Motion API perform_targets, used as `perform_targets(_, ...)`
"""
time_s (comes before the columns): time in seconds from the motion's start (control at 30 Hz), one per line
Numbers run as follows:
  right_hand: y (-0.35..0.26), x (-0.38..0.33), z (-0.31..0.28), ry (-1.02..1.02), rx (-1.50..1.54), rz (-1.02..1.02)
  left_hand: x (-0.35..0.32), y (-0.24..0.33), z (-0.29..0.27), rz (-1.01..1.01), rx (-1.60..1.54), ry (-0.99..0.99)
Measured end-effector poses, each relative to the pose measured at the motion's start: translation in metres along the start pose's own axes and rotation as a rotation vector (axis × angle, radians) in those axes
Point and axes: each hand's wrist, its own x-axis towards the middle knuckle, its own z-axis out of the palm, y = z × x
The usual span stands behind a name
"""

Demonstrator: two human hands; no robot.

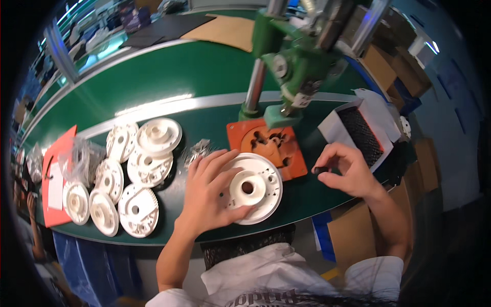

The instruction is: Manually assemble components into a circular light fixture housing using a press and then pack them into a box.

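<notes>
My left hand (212, 189) grips a round white plastic part (267, 197) with a raised hub and a central hole, its thumb on the hub and its fingers around the far rim. Between the thumb and fingertips of my right hand (348, 170) is a small black piece (321, 170), too small to name. An orange fixture plate (291, 166) with shaped recesses lies just beyond the white part. Above that fixture stands a green hand press (284, 115), its head over the far edge of the plate.
Several similar white discs (138, 210) lie at the left, near a clear plastic bag (84, 158) and an orange sheet (53, 199). Small metal pieces (198, 149) sit beyond my left hand. On the right, a white box (335, 125) holds many small black pieces. Cardboard boxes (353, 233) stand below the bench edge.
</notes>
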Motion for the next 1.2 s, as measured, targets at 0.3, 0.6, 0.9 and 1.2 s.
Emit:
perform_targets(0.3,-0.010,0.056,0.105,-0.314,-0.374,-0.295,-0.114,-0.011,-0.003,-0.355,0.184,0.265)
perform_targets(0.6,0.024,0.111,0.143,-0.311,-0.221,-0.243,-0.112,-0.014,-0.006,-0.434,0.167,0.277)
perform_targets(0.9,0.023,0.116,0.152,-0.495,-0.572,-0.461,-0.117,-0.016,-0.002,-0.454,0.105,0.328)
perform_targets(1.2,0.003,0.122,0.158,-0.593,-0.717,-0.557,-0.114,-0.013,0.000,-0.462,0.087,0.326)
